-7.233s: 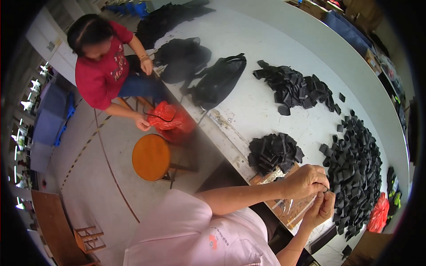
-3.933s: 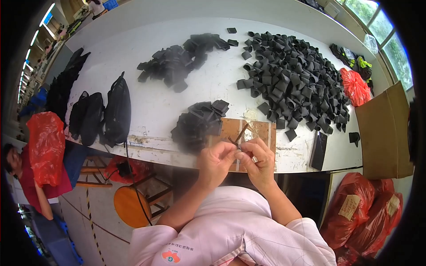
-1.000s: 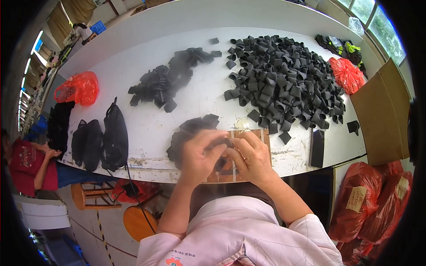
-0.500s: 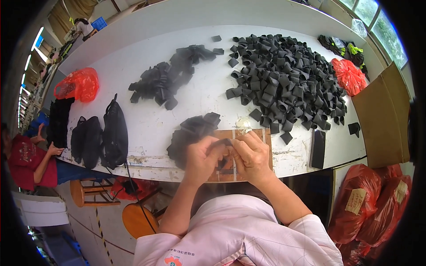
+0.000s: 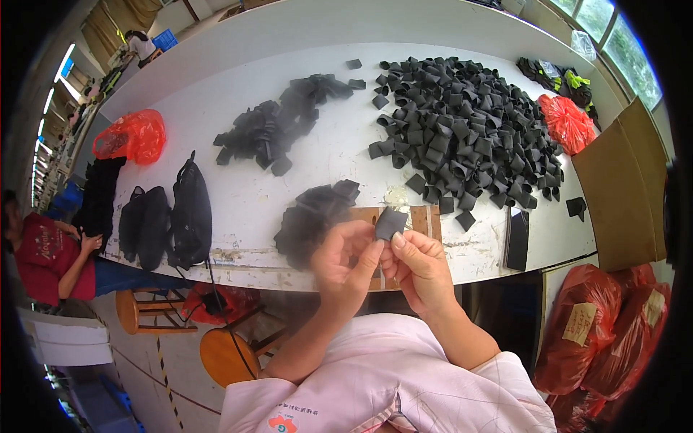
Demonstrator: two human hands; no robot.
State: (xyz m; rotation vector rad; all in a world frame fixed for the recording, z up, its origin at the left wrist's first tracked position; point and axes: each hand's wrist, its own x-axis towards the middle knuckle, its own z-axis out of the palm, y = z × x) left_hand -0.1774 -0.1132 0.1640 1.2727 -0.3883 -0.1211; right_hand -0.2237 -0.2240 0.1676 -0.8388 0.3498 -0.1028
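A small black fabric piece [image 5: 390,224] is held up in front of the person's chest, over the near edge of the white surface [image 5: 238,209]. The left hand [image 5: 346,261] pinches its lower left side between thumb and fingers; the right hand [image 5: 424,270] grips its lower right corner the same way, the two thumbs close together. Behind them lies a brown board [image 5: 424,221] with pale strips, mostly covered by the hands and the piece. Just left of the board, a heap of black pieces [image 5: 312,216] is partly blocked by the left hand, and its outline is blurred. A larger pile of looped black pieces [image 5: 462,137] spreads beyond the board to the right, and a looser scatter of black pieces [image 5: 267,130] lies farther back on the left. To the right, a dark flat box [image 5: 517,239] sits near the edge, before an upright cardboard sheet [image 5: 624,187]. Black mesh bags [image 5: 190,216] rest at the left; past them, a co-worker [image 5: 54,252] handles dark fabric [image 5: 101,191].
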